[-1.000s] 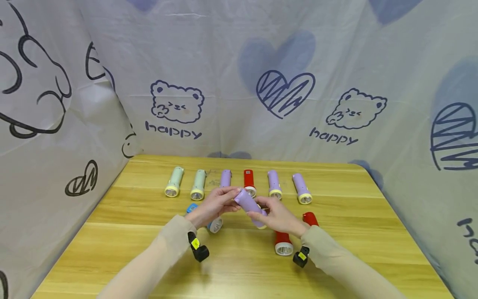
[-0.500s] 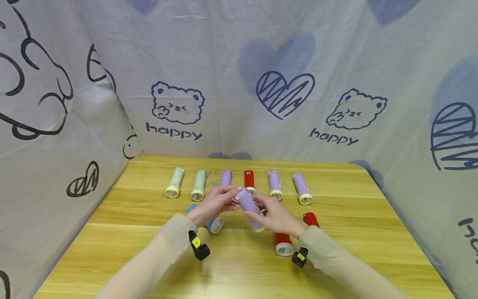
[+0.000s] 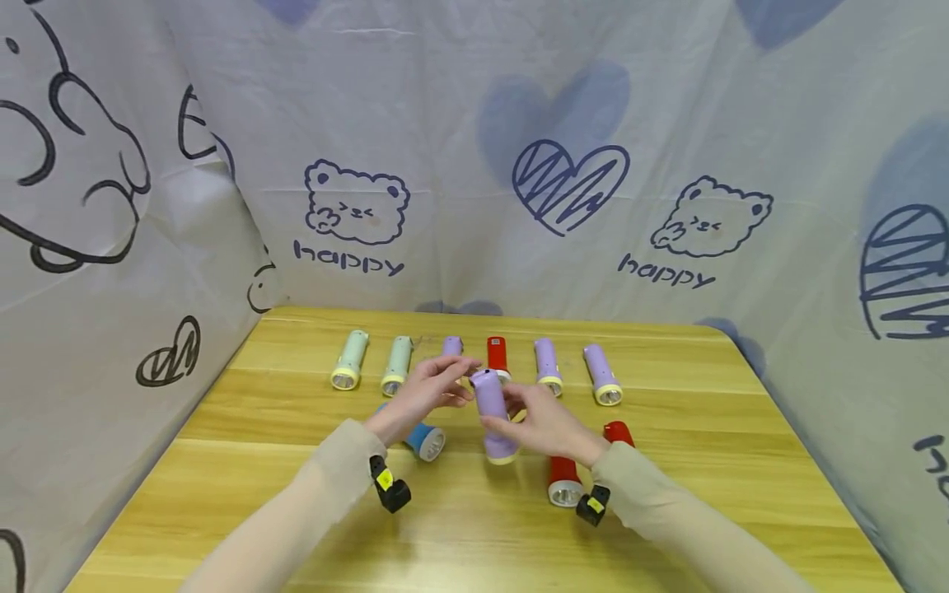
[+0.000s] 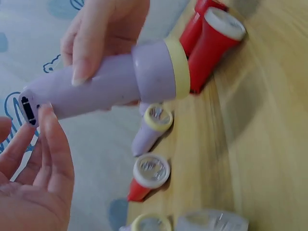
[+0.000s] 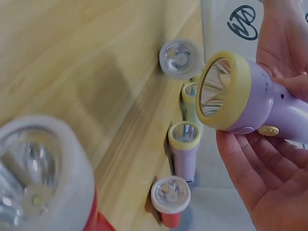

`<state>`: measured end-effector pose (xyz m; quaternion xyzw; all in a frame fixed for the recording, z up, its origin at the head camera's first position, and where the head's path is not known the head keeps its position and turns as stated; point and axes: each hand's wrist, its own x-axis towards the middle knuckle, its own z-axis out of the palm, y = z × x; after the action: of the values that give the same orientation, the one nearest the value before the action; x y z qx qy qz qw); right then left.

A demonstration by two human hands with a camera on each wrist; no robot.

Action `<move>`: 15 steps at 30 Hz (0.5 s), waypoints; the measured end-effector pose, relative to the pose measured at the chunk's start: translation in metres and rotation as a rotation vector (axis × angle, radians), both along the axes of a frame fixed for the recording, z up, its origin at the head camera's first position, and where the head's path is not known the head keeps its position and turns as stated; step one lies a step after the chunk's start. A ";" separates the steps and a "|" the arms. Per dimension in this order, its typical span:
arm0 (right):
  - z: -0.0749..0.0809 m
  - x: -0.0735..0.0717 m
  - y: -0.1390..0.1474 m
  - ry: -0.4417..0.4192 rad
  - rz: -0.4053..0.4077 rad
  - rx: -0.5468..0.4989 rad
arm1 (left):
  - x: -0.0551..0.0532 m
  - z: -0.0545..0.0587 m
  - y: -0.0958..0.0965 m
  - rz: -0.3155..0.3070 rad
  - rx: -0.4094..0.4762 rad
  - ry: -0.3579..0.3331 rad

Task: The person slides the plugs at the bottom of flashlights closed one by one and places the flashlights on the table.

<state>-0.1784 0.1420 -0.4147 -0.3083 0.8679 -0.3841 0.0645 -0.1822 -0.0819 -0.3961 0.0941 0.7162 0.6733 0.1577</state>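
Note:
My right hand (image 3: pixel 544 420) holds a purple flashlight (image 3: pixel 491 403) above the table, its thumb across the body. The cream-rimmed head points down toward me, the tail end up and away. In the right wrist view the lens and a yellow sliding switch (image 5: pixel 268 130) show. My left hand (image 3: pixel 426 391) is beside the tail end, fingers fairly straight and spread. In the left wrist view a fingertip of the left hand (image 4: pixel 41 178) overlaps the tail near a dark slot (image 4: pixel 29 110); whether it touches is unclear. A blue flashlight (image 3: pixel 426 441) lies partly under the left hand.
A back row holds mint flashlights (image 3: pixel 351 360), purple flashlights (image 3: pixel 547 362) and a red flashlight (image 3: pixel 496 356), lenses toward me. Nearer, two red flashlights (image 3: pixel 565 482) lie partly hidden by the right arm. Printed cloth (image 3: pixel 460 165) walls stand behind and beside the wooden table (image 3: pixel 222 486).
The purple flashlight has swung from a slant to nearly upright in the head view. My left fingers have loosened from its tail and shifted slightly left and up. The right hand keeps its hold.

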 end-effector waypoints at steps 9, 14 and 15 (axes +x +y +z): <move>0.004 -0.003 -0.002 -0.103 -0.124 -0.096 | 0.004 0.003 -0.019 0.029 -0.306 0.306; 0.007 -0.002 -0.003 -0.192 -0.194 -0.131 | 0.008 0.000 -0.023 0.039 -0.470 0.456; 0.008 -0.002 -0.003 -0.203 -0.212 -0.134 | 0.008 -0.001 -0.023 0.036 -0.499 0.487</move>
<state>-0.1800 0.1386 -0.4072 -0.1783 0.8569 -0.4751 0.0902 -0.1740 -0.1047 -0.3968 0.1980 0.8769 0.4379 -0.0116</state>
